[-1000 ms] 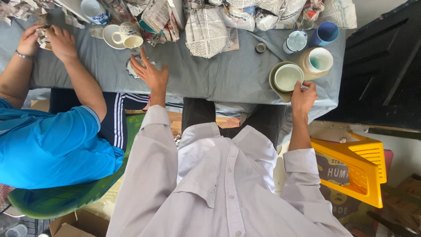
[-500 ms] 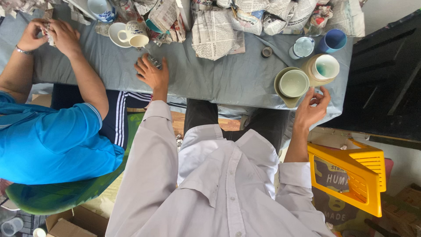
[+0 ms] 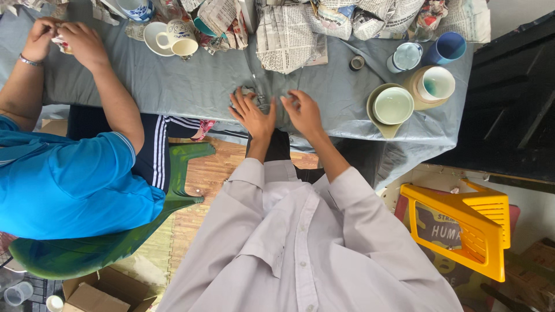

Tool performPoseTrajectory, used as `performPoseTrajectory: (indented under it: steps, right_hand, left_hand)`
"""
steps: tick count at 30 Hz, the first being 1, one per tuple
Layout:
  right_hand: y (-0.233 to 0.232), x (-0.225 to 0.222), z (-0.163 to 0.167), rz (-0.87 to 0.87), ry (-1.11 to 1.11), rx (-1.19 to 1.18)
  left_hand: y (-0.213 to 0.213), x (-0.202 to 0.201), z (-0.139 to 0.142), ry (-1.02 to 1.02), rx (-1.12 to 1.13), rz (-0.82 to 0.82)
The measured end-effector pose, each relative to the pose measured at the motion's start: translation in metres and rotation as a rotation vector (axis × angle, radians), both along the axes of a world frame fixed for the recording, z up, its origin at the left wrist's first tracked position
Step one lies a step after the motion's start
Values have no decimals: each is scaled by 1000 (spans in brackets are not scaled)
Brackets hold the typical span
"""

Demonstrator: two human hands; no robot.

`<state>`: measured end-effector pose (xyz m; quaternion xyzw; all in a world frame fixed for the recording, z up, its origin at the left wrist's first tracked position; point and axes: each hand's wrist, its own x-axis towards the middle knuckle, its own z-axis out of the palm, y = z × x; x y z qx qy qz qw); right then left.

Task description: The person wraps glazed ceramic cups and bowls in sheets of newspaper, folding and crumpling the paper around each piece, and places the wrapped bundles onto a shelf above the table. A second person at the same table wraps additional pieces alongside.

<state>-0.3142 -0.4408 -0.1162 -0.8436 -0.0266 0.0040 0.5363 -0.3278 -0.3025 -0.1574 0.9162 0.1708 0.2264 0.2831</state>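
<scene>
My left hand [image 3: 252, 113] rests flat on the grey tablecloth [image 3: 191, 86] with its fingers spread, over a small clear wrapped item [image 3: 259, 98] that it partly hides. My right hand [image 3: 302, 111] lies beside it, fingers apart, touching the cloth and holding nothing. Between the two hands the small item is barely visible. A pale green bowl [image 3: 392, 105] in an olive dish sits to the right of my right hand.
A beige cup with a teal inside [image 3: 435, 84], a blue cup [image 3: 448, 47], a glass [image 3: 406, 56] and a tape roll [image 3: 357, 62] stand at the right. Newspaper-wrapped bundles [image 3: 289, 36] line the far edge. Another person in blue [image 3: 69, 179] works at the left, near a white mug [image 3: 178, 41]. A yellow stool [image 3: 462, 228] stands at the lower right.
My right hand has come in from the table's right edge near the green bowl to the middle beside my left hand. My left hand has flattened onto the cloth.
</scene>
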Motion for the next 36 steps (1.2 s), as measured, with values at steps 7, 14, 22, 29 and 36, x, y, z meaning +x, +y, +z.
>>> performPoseTrajectory:
  steps: [7,14,22,29,36]
  right_hand:
    - [40,37,-3,90,126,-244]
    - [1,29,0,85,83,-86]
    - [-163,45,23,-244,-210,-185]
    - [-207,47,19,-249,-88,-284]
    - [-202,45,18,-192,-159,-538]
  left_hand:
    - [-19,-19,-6,83,6,-129]
    - [-5,-39,-12,62,39,-507]
    - [30,-45,-1,128,151,-755]
    - [34,-36,17,32,-178,-717]
    - [-23,5,10,-48,-473,-302]
